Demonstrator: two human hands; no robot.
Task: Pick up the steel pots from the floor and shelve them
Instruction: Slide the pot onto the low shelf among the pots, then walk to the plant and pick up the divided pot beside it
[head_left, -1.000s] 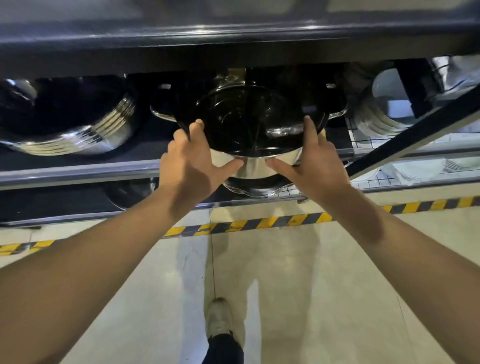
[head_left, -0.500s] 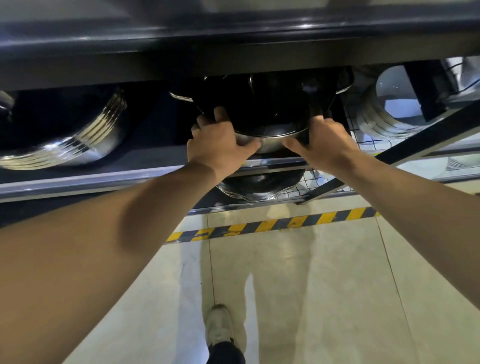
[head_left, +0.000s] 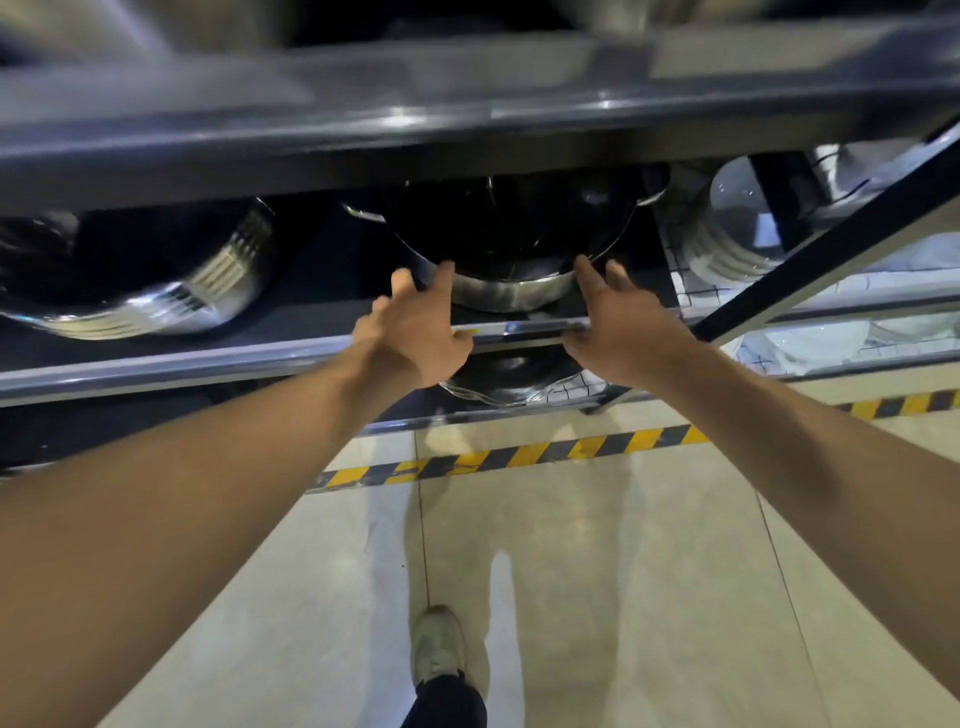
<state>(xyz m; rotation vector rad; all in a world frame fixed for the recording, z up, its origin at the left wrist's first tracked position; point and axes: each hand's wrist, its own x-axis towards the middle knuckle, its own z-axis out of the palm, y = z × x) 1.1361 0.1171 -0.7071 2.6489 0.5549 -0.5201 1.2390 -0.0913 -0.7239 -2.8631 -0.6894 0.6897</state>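
Steel pot (head_left: 511, 249) sits on middle shelf (head_left: 291, 306), under upper shelf beam. Left hand (head_left: 415, 332) and right hand (head_left: 621, 332) flank pot's front, fingers spread, released; fingertips near or touching wall, cannot tell. Bigger pot (head_left: 156, 280) well left.

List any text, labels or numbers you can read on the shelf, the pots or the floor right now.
None can be read.
Small yellow and blue label on the shelf edge, between the hands: too blurred to read.
Steel pot on that shelf: no visible marking.
Floor tape: yellow and black stripes only, no words.
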